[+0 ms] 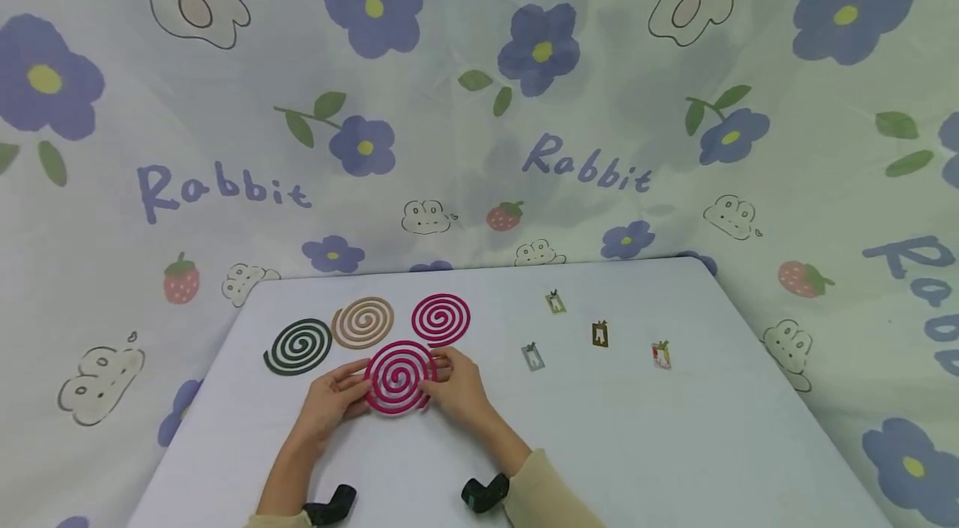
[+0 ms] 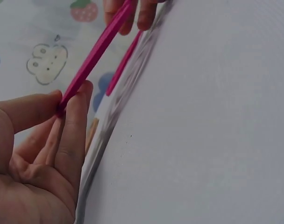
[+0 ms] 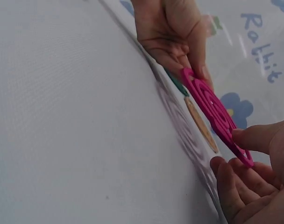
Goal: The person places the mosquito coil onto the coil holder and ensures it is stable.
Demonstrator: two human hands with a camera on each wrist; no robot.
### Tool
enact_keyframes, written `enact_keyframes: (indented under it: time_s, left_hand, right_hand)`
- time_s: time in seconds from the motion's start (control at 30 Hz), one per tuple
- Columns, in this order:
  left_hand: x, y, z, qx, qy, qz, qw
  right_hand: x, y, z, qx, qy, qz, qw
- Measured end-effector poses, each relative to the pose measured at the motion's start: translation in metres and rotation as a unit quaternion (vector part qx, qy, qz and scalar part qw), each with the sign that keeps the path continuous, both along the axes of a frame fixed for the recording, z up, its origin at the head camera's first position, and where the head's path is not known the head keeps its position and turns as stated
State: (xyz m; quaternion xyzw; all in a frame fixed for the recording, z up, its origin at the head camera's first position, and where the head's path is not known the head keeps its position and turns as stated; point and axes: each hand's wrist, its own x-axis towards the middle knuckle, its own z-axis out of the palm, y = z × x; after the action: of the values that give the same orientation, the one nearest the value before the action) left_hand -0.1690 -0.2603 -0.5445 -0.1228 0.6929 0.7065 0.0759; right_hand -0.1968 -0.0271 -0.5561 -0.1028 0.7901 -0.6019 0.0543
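Note:
A pink mosquito coil (image 1: 400,379) is held between both hands above the white table, its spiral shadow falling on the cloth in the right wrist view. My left hand (image 1: 332,400) pinches its left edge with thumb and fingers. At the opposite edge, my right hand (image 1: 459,386) grips it, thumb on the near face. The left wrist view shows the coil (image 2: 93,58) edge-on and tilted. Just beyond it lie a second pink coil (image 1: 441,319), a tan coil (image 1: 363,323) and a dark green coil (image 1: 301,347), all flat.
On the right part of the table (image 1: 637,445) lie several small metal coil stands, among them a gold one (image 1: 555,302), a silver one (image 1: 533,356), a bronze one (image 1: 600,334) and a red-and-white patterned one (image 1: 662,356). A printed rabbit cloth (image 1: 449,112) hangs behind.

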Motion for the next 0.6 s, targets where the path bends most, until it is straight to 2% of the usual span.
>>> enact_keyframes:
  time_s: [0.23,0.4,0.6]
  left_hand:
    - [0.001,0.009,0.0,0.031,-0.001,0.011,0.9995]
    - [0.001,0.014,0.002,0.037,-0.001,0.019,0.9991]
    - [0.002,0.019,0.0,0.038,0.003,0.023,0.999]
  right_hand:
    - [-0.002,0.003,0.004,-0.083,-0.046,-0.006,0.9954]
    - [-0.004,0.006,0.006,-0.146,-0.08,0.001,0.986]
    - [-0.004,0.01,0.007,-0.165,-0.104,-0.005,0.9808]
